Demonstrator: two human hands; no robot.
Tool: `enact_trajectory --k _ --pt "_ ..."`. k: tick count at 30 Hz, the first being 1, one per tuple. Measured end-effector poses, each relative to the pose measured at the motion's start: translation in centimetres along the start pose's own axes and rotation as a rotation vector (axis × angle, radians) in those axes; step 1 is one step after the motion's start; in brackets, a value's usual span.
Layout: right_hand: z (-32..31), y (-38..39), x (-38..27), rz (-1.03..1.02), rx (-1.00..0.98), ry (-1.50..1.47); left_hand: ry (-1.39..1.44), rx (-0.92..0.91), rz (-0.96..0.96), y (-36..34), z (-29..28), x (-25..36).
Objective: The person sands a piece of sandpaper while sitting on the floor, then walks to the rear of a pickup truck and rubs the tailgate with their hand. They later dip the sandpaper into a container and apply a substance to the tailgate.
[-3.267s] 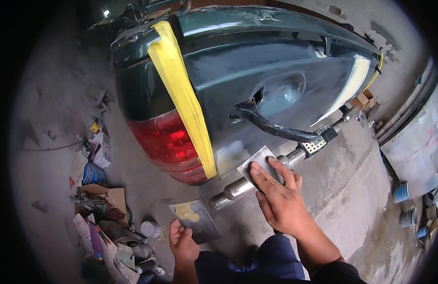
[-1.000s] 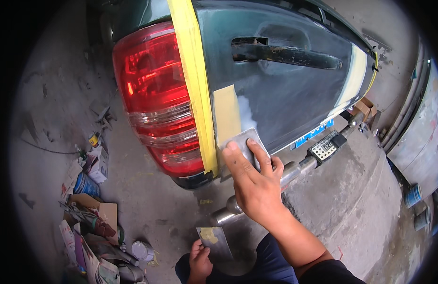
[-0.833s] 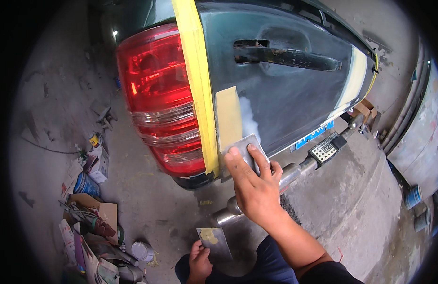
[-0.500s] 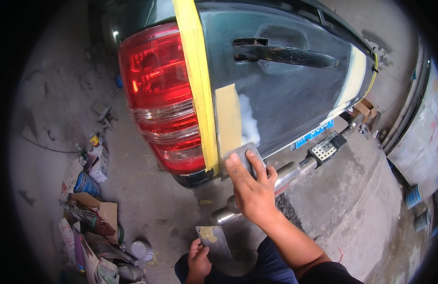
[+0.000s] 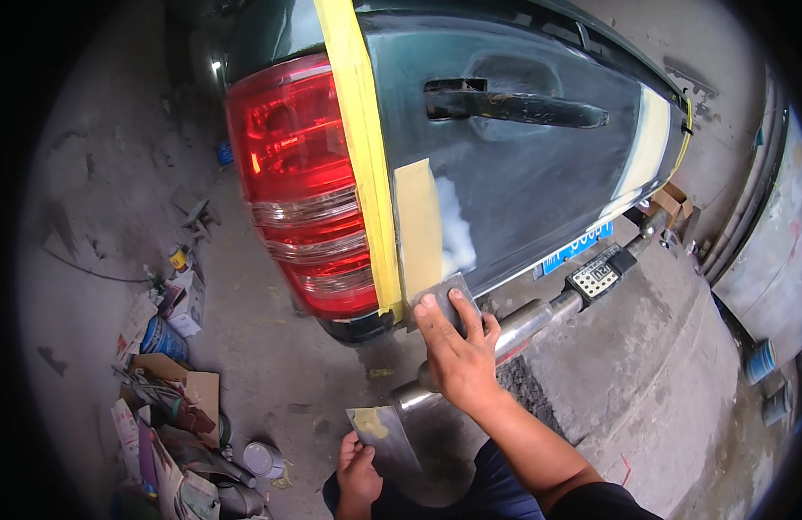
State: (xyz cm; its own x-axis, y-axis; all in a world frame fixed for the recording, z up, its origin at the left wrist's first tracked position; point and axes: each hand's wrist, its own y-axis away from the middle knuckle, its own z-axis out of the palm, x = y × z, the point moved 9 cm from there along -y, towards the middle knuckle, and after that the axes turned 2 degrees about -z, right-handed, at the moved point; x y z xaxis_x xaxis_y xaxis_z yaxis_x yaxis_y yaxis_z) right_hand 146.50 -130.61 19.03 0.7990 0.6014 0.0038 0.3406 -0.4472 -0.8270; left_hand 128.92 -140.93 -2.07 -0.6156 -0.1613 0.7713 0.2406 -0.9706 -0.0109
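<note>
My right hand [image 5: 460, 351] grips a flat grey putty spreader [image 5: 454, 295], fingers pressed on its face, at the bottom of the dark green tailgate [image 5: 539, 165]. A smooth beige strip of body filler [image 5: 418, 221] runs up from the spreader, beside a whitish patch [image 5: 454, 227]. Low in the view, my left hand [image 5: 359, 472] pinches the edge of a thin metal plate [image 5: 394, 446] with a dab of yellowish filler [image 5: 370, 422] on it. Yellow masking tape [image 5: 363, 147] separates the strip from the red tail light [image 5: 288, 139].
A chrome bumper bar [image 5: 524, 327] crosses below the tailgate, which carries a black handle [image 5: 522, 107]. Cardboard boxes [image 5: 202, 399], a blue can [image 5: 162, 338] and a round tin [image 5: 262, 459] stand on the floor at left. More cans [image 5: 759, 360] stand at far right.
My right hand and the spreader have moved slightly down to the tailgate's lower edge. The plate in my left hand has shifted a little to the left and up.
</note>
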Motion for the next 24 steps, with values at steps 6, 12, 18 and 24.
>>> enact_trajectory --k 6,12,18,24 --pt "-0.9 0.4 0.5 0.014 -0.048 -0.007 0.021 -0.039 0.083 -1.7 2.5 2.3" --pt "-4.6 1.8 -2.0 0.131 -0.183 -0.715 0.197 -0.023 0.156 -2.3 6.7 7.9" --pt "-3.6 5.7 -1.7 0.086 -0.427 -1.125 0.224 -0.019 0.267 -2.9 11.6 10.3" --pt "-6.9 -2.5 0.7 -0.026 -0.071 -0.241 0.142 0.007 0.351 -2.0 9.4 12.5"
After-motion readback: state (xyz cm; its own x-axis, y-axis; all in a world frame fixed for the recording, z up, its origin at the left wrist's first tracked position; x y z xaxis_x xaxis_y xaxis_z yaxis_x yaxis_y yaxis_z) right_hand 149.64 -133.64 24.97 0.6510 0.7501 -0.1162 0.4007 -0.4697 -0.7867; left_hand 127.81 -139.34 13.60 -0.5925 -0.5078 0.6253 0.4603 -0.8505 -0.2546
